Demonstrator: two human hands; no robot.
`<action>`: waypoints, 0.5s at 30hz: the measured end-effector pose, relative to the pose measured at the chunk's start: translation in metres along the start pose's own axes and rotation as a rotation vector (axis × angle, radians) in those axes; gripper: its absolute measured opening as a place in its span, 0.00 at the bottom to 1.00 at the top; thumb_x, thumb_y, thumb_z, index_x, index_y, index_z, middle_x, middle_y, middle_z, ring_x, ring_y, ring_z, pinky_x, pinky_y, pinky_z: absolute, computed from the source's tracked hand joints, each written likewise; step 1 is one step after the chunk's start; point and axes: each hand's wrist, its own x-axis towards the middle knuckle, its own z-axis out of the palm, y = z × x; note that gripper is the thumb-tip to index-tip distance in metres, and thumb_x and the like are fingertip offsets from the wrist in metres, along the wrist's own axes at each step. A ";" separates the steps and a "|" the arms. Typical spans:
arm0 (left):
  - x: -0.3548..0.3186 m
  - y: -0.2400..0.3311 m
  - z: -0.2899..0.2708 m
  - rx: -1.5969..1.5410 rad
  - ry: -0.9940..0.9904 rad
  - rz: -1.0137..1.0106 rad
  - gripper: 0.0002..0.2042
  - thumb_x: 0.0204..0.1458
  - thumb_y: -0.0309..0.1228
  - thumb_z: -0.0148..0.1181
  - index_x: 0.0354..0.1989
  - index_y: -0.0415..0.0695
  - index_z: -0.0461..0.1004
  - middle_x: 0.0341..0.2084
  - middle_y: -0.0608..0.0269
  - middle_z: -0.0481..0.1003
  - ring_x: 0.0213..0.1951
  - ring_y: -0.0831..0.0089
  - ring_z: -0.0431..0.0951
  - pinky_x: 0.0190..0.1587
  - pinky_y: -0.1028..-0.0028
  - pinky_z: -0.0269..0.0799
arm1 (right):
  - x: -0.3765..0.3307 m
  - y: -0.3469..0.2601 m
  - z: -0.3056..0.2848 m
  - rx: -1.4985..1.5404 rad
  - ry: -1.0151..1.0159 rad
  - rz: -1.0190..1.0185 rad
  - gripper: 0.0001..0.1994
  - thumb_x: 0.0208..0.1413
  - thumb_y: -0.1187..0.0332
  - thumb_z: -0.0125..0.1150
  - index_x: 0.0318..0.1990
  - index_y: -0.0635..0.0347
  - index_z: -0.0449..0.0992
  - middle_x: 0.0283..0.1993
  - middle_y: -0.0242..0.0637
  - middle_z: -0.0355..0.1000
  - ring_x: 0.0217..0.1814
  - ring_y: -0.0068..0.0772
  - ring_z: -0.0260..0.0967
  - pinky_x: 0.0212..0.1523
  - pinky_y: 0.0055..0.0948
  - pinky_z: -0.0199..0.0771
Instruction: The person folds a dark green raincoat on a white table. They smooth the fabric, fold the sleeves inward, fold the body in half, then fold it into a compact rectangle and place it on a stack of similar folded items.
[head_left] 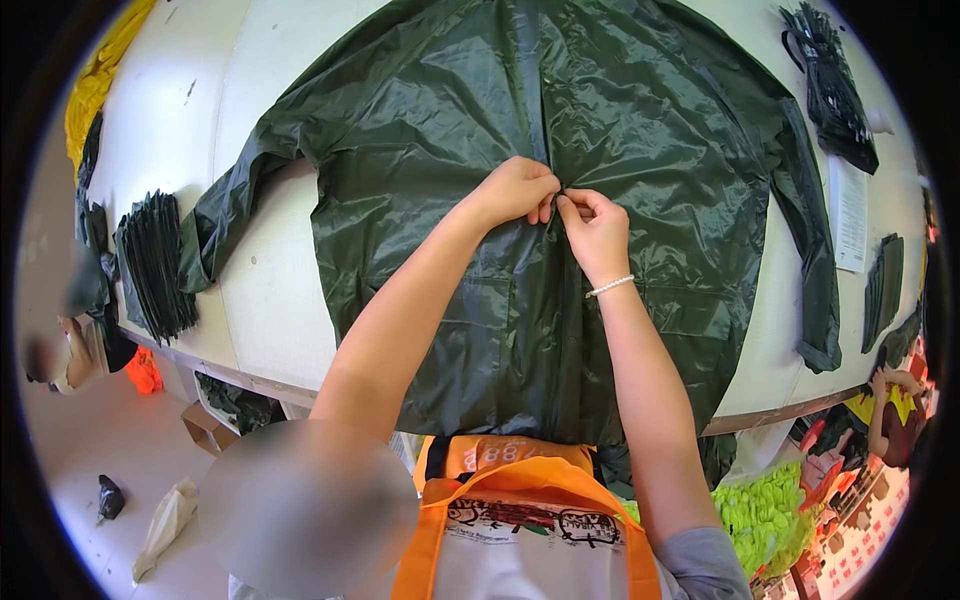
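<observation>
A dark green, shiny raincoat (420, 150) lies spread out on the white table (260, 320), its sleeves reaching to both sides and its lower edge hanging at the table's near edge. At the middle of its front, my left hand (515, 190) pinches the edge of the front opening with curled fingers. Close against it, my right hand (600, 230), with a white beaded bracelet (610, 286) on the wrist, pinches the same spot. Whether a zip or a snap is between the fingertips is hidden. Below the hands the front opening (553, 320) runs down to the hem.
A pile of folded dark green pieces (155, 265) lies by the left sleeve. At the right are a tied dark bundle (838, 105), a white paper sheet (848, 215) and folded green strips (884, 290). Lime-green garments (765, 510) are heaped below right; other people stand at both sides.
</observation>
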 end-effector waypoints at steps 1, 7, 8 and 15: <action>-0.001 0.001 0.001 -0.057 -0.007 -0.021 0.12 0.53 0.30 0.50 0.19 0.38 0.69 0.14 0.59 0.72 0.14 0.76 0.70 0.17 0.78 0.63 | 0.000 0.000 0.000 0.049 -0.034 0.057 0.11 0.47 0.71 0.67 0.34 0.71 0.77 0.27 0.36 0.75 0.25 0.21 0.70 0.30 0.22 0.70; -0.005 -0.006 0.004 -0.096 0.017 0.105 0.13 0.56 0.32 0.44 0.23 0.38 0.68 0.14 0.56 0.72 0.13 0.73 0.70 0.16 0.77 0.64 | 0.004 0.002 0.006 0.018 -0.008 0.095 0.13 0.47 0.70 0.68 0.34 0.72 0.75 0.27 0.35 0.75 0.27 0.19 0.70 0.31 0.21 0.71; -0.007 -0.004 0.003 -0.123 0.012 0.107 0.13 0.57 0.33 0.43 0.25 0.38 0.68 0.14 0.56 0.72 0.13 0.72 0.71 0.15 0.77 0.64 | 0.005 0.000 0.007 -0.006 -0.010 0.102 0.11 0.48 0.71 0.67 0.35 0.72 0.75 0.27 0.36 0.76 0.27 0.20 0.70 0.31 0.21 0.71; -0.050 -0.018 0.030 0.209 0.518 0.282 0.15 0.58 0.38 0.49 0.26 0.37 0.68 0.14 0.55 0.73 0.15 0.66 0.74 0.20 0.71 0.68 | 0.010 0.012 0.008 -0.101 -0.010 -0.009 0.10 0.51 0.69 0.64 0.34 0.69 0.75 0.27 0.37 0.75 0.26 0.22 0.69 0.31 0.23 0.69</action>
